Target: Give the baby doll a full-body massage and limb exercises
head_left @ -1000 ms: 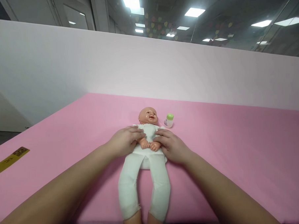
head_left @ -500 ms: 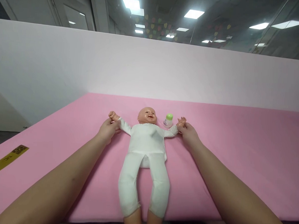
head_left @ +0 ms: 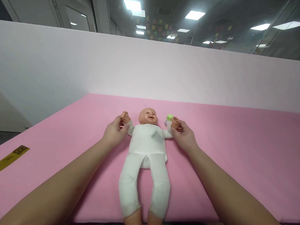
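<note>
A baby doll [head_left: 147, 142] with a cloth body in white lies on its back, head away from me and feet at the near edge. My left hand [head_left: 115, 130] is closed around the doll's wrist on the left side, and the small plastic fist shows above my fingers. On the other side, my right hand [head_left: 184, 135] grips the doll's other forearm near its plastic hand. Both doll arms are bent upward beside the head. Just behind that right-side doll hand stands a small bottle [head_left: 169, 118] with a green cap, partly hidden.
The doll lies on a pink padded surface [head_left: 237, 156]. A white partition [head_left: 166, 70] rises along its far side, with glass above. A yellow label strip [head_left: 7, 161] is stuck at the left.
Both my hands have moved inward toward the doll's head, folding its arms from stretched out to bent. The doll's torso and legs stay put, and the bottle is now more covered.
</note>
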### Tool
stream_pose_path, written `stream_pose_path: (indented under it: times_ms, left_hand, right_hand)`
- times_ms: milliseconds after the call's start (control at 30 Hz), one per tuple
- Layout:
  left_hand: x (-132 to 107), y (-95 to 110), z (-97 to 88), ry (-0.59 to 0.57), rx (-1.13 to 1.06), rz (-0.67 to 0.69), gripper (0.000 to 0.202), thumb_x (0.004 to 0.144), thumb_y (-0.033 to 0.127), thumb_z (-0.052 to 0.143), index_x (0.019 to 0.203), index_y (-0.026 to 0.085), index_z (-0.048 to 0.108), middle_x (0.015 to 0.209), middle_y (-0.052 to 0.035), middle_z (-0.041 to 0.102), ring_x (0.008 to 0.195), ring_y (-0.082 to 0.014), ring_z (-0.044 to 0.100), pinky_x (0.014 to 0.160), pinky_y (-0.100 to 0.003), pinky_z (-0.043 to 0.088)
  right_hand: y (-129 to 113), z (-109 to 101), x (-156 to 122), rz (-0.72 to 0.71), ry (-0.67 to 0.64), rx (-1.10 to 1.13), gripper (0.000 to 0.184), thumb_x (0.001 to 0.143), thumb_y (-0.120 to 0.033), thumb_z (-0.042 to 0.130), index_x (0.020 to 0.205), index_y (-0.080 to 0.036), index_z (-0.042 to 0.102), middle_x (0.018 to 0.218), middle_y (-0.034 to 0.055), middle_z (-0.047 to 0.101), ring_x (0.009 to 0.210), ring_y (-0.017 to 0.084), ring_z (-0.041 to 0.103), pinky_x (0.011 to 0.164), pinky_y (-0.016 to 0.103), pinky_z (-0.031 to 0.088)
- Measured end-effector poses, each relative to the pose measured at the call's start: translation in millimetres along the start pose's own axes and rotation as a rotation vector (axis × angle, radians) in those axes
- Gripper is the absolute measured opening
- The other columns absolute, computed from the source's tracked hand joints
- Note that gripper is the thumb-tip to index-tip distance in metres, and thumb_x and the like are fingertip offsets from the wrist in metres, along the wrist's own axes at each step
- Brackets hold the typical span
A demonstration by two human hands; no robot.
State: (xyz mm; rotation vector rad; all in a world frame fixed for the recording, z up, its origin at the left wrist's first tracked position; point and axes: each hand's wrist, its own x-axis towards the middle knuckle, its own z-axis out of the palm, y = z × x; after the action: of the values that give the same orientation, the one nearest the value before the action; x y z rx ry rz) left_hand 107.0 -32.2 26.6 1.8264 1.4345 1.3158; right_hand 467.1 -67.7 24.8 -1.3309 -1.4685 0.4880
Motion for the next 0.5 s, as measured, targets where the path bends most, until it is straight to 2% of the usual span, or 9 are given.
stream_pose_path:
  times_ms: [100,167,233,333,500]
  left_hand:
    - [-11,17,9.6,-0.159,0.349,0.324,0.05,0.096,0.037,0.062,0.145,0.03,0.059,0.133,-0.0097,0.071,0.122,-0.0343,0.064,0.107,-0.049,0.047]
    - [-16,23,17.1,-0.239,0.538,0.459,0.049,0.1,0.034,0.055,0.149,0.027,0.057,0.14,-0.0113,0.067,0.13,-0.0347,0.059,0.113,-0.05,0.042]
    - [-20,24,23.0,-0.266,0.671,0.497,0.05,0.103,0.031,0.05,0.153,0.026,0.054,0.145,-0.0122,0.064,0.135,-0.0338,0.055,0.115,-0.05,0.041]
    - [-23,23,26.4,-0.269,0.801,0.503,0.054,0.104,0.029,0.048,0.159,0.029,0.048,0.151,-0.011,0.06,0.142,-0.0345,0.049,0.117,-0.05,0.04]
    - [-25,24,24.4,-0.302,0.821,0.508,0.056,0.104,0.027,0.046,0.16,0.031,0.047,0.154,-0.0117,0.057,0.141,-0.0363,0.05,0.115,-0.053,0.042]
  right_hand:
    - [-20,8,-13,-0.201,-0.121,-0.13,0.04,0.096,-0.03,0.066,0.135,-0.035,0.068,0.13,0.0015,0.072,0.114,0.025,0.07,0.098,0.044,0.062]
    - [-27,12,-19,-0.325,-0.194,-0.255,0.039,0.096,-0.024,0.066,0.133,-0.035,0.07,0.131,0.0012,0.071,0.119,0.025,0.068,0.104,0.045,0.058]
    - [-28,16,-22,-0.428,-0.25,-0.375,0.04,0.095,-0.02,0.067,0.132,-0.034,0.072,0.134,0.0023,0.069,0.124,0.026,0.065,0.107,0.046,0.056]
    - [-25,22,-24,-0.528,-0.31,-0.504,0.043,0.095,-0.015,0.065,0.133,-0.034,0.072,0.14,0.0046,0.065,0.13,0.028,0.06,0.11,0.047,0.054]
    - [-21,26,-25,-0.577,-0.332,-0.579,0.045,0.097,-0.017,0.064,0.139,-0.031,0.069,0.145,0.0068,0.063,0.139,0.032,0.053,0.12,0.055,0.044]
